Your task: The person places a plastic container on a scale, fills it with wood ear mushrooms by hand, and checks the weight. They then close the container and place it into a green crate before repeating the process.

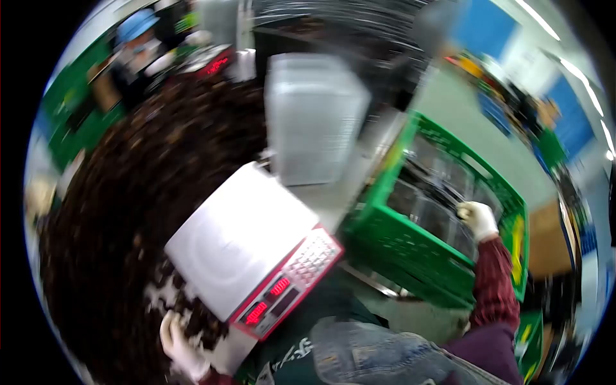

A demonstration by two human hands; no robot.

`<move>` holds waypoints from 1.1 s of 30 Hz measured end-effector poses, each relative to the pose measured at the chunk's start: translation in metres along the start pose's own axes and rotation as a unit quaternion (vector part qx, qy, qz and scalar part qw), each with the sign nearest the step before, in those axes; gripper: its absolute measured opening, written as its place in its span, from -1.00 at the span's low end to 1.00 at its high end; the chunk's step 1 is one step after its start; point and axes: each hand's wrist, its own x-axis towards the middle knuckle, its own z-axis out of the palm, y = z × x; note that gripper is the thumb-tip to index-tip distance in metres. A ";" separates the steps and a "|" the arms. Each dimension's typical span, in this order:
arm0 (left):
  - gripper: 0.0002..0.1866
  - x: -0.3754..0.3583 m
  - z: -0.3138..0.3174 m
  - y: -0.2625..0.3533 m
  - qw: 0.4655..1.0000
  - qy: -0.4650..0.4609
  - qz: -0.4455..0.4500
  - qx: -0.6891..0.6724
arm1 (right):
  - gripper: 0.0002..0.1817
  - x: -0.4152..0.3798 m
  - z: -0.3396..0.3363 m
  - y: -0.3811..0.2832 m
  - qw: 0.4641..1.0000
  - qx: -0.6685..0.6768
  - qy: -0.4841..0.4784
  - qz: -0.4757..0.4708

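My left hand [181, 350], in a white glove, is at the near edge of a big heap of dark brown, leafy-looking pieces [147, 160]. Its fingers are stretched out and hold nothing that I can see. A digital scale [244, 231] with a bare white pan and lit red digits sits right of the heap. My right hand [478, 219], also gloved, reaches into a green crate [410, 250]. Its fingers curl at the edge of a clear plastic box [459, 234] with dark contents, though blur hides the exact grip. Several similar boxes lie in the crate.
A tall stack of clear plastic containers [314, 122] stands behind the scale. Across the heap, a person in a blue hat [138, 25] works by another scale [215, 63]. Cardboard [552, 240] stands right of the crate. A second green crate [529, 343] is at the lower right.
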 end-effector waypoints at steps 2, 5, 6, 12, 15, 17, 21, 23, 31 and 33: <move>-0.78 -0.008 0.003 0.011 0.999 -0.009 -0.046 0.004 | -0.84 0.045 0.004 -0.045 0.935 0.334 0.014 0.115; -0.81 -0.002 -0.003 -0.001 0.983 -0.084 0.102 0.130 | -0.82 0.109 0.020 -0.112 0.975 0.182 0.045 -0.120; -0.82 0.000 -0.007 -0.002 0.958 -0.093 0.180 0.205 | -0.82 0.130 0.027 -0.141 0.969 0.146 0.105 -0.168; -0.67 0.033 -0.041 -0.015 0.849 -0.047 0.303 0.429 | -0.69 0.236 0.047 -0.261 0.869 -0.075 0.310 -0.379; -0.53 0.073 -0.096 -0.004 0.828 0.064 0.199 0.520 | -0.61 0.284 0.076 -0.270 0.822 -0.161 0.288 -0.464; -0.43 0.103 -0.132 -0.030 0.738 0.235 0.123 0.621 | -0.61 0.305 0.086 -0.254 0.886 -0.078 0.191 -0.416; -0.35 0.118 -0.123 -0.058 0.772 0.167 -0.023 0.612 | -0.70 0.283 0.056 -0.265 0.943 0.010 -0.070 -0.325; -0.37 0.105 -0.085 -0.055 0.785 0.129 0.053 0.604 | -0.79 0.273 0.055 -0.265 0.906 0.041 -0.037 -0.419; -0.32 0.053 -0.002 -0.002 0.803 -0.188 0.063 0.562 | -0.85 0.284 0.040 -0.275 0.929 0.049 -0.119 -0.347; -0.35 0.066 -0.015 0.002 0.855 -0.195 0.129 0.464 | -0.77 0.290 0.036 -0.271 0.938 0.097 -0.157 -0.294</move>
